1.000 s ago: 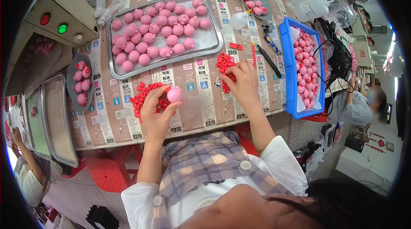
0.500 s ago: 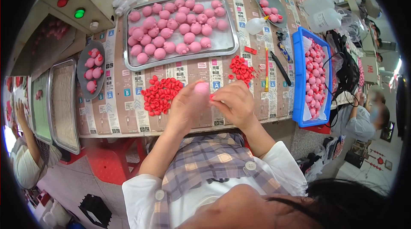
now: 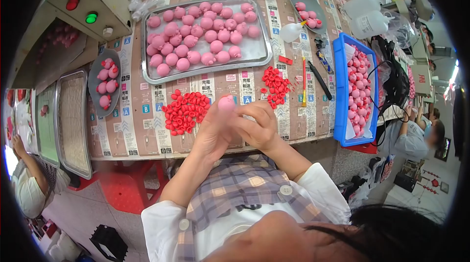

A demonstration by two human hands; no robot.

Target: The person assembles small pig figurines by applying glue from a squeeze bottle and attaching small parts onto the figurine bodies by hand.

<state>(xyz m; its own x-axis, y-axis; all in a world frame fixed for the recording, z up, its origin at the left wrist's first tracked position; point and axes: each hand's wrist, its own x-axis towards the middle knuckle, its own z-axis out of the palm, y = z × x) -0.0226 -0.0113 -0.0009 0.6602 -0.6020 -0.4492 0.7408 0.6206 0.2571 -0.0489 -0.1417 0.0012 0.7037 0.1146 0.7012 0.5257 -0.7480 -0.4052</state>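
A pink ball-shaped figure (image 3: 226, 103) with a small snout-like detail sits in the fingertips of my left hand (image 3: 211, 132), which is closed around it above the table's near edge. Against it, my right hand (image 3: 258, 125) has its thumb and fingers pinched together; what they hold, if anything, is hidden and slightly blurred. Just left of my hands lies a heap of small red ring-like pieces (image 3: 186, 111). Another pile of red pieces (image 3: 275, 86) lies beyond my right hand. Many similar pink balls (image 3: 210, 35) fill the metal tray (image 3: 208, 72) ahead.
Grey dishes (image 3: 92, 86) (image 3: 319, 6) of red-trimmed figures stand left and far right. A blue crate (image 3: 338, 91) of finished-looking figures is at right. Nearby lie a squeeze bottle (image 3: 291, 32), a brush (image 3: 304, 83) and a black pen-like tool (image 3: 320, 81). A person's arm (image 3: 30, 161) shows left.
My right hand has moved left, up against the pink figure. The red piece that showed between its fingertips is out of sight. My left hand has shifted slightly.
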